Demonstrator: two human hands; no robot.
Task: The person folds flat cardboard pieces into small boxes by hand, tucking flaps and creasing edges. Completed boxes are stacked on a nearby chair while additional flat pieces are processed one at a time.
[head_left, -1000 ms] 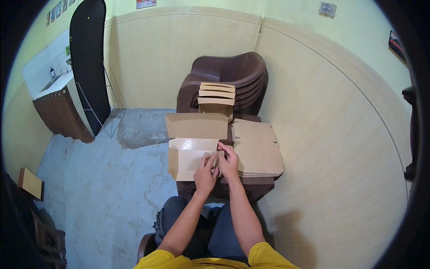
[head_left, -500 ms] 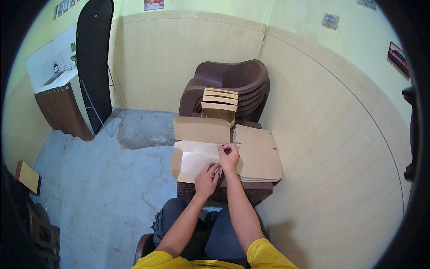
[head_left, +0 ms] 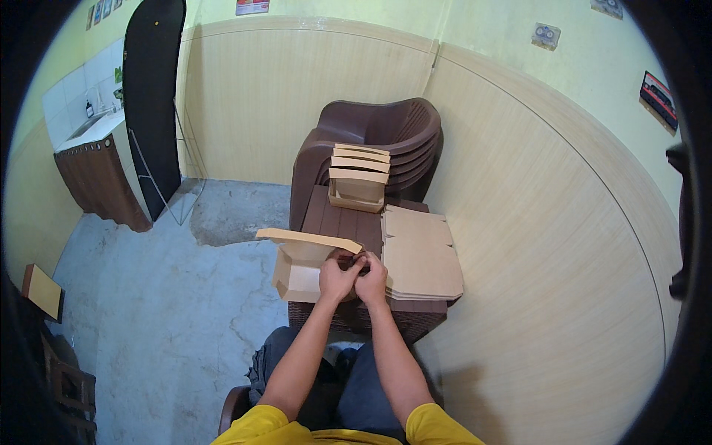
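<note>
In front of me a partly folded brown cardboard box (head_left: 300, 277) rests on a brown slatted table (head_left: 335, 217). Its long lid flap stands raised along the far side. My left hand (head_left: 340, 279) and my right hand (head_left: 371, 279) meet at the box's right end, both closed with their fingers on the cardboard there. The corner they pinch is largely hidden behind the fingers. To the right of my hands lies a stack of flat cardboard box blanks (head_left: 423, 252). Beyond, several folded boxes (head_left: 358, 191) stand nested at the table's far side.
Stacked brown plastic chairs (head_left: 378, 122) stand behind the table. A wood-panelled wall (head_left: 534, 222) runs along the right. At the back left are a sink counter (head_left: 104, 130) and a tall black board (head_left: 153, 111) leaning upright. Lower left sits a small wooden-topped item (head_left: 43, 291).
The box's right end has been folded up, and its lid flap has tilted up and toward me. My hands have come together at that end, the left one moving farther away.
</note>
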